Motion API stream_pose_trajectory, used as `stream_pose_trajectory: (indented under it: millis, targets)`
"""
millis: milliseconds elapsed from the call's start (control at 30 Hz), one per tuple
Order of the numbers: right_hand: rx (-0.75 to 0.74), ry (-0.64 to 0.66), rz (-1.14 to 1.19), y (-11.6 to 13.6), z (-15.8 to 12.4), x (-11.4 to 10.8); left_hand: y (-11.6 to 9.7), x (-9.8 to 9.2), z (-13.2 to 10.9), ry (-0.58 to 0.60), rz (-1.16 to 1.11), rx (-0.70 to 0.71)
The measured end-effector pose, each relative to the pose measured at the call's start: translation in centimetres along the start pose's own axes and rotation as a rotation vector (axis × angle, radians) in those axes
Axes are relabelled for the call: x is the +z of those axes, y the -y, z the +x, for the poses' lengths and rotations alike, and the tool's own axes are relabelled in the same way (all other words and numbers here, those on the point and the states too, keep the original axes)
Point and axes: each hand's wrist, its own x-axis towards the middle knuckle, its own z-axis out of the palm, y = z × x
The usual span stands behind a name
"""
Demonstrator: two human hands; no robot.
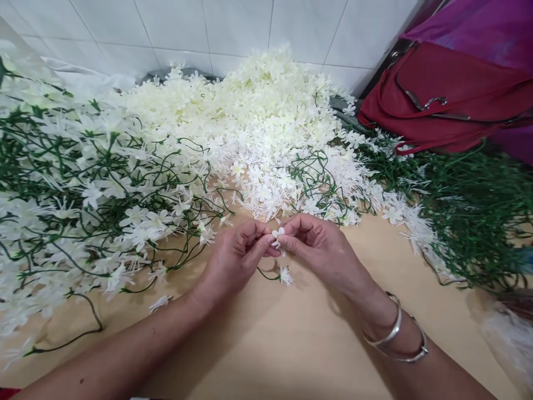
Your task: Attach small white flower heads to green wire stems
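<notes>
Both hands meet over the tan tabletop, thumbs and fingertips pinched around one small white artificial flower. My left hand is closed on the flower's left side, and my right hand is closed on its right side. Below the left fingers hangs a green stem with another white blossom at its end; whether the left hand grips this stem is hidden. Just beyond my fingertips lie loose white petals and thin white stamens.
A large heap of pale petal pieces rises against the tiled wall. Flowers on green stems crowd the left side. Bare green stems lie at right, below a red handbag. Clear plastic sits at the lower right.
</notes>
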Motion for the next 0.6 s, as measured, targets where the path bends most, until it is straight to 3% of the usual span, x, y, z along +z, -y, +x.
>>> stream_pose_trajectory:
  millis: [267, 467, 600]
  targets:
    - [-0.032, -0.058, 0.099, 0.0, 0.2, 0.0, -0.5, -0.1, 0.3, 0.011, -0.116, -0.001]
    - [-0.019, 0.029, 0.147, 0.6, 0.6, -0.9, -1.0, -0.2, 0.3, -0.013, -0.125, 0.014]
    - [-0.032, -0.014, 0.096, 0.5, 0.6, -0.9, -0.6, -0.1, 0.3, -0.001, -0.114, 0.002]
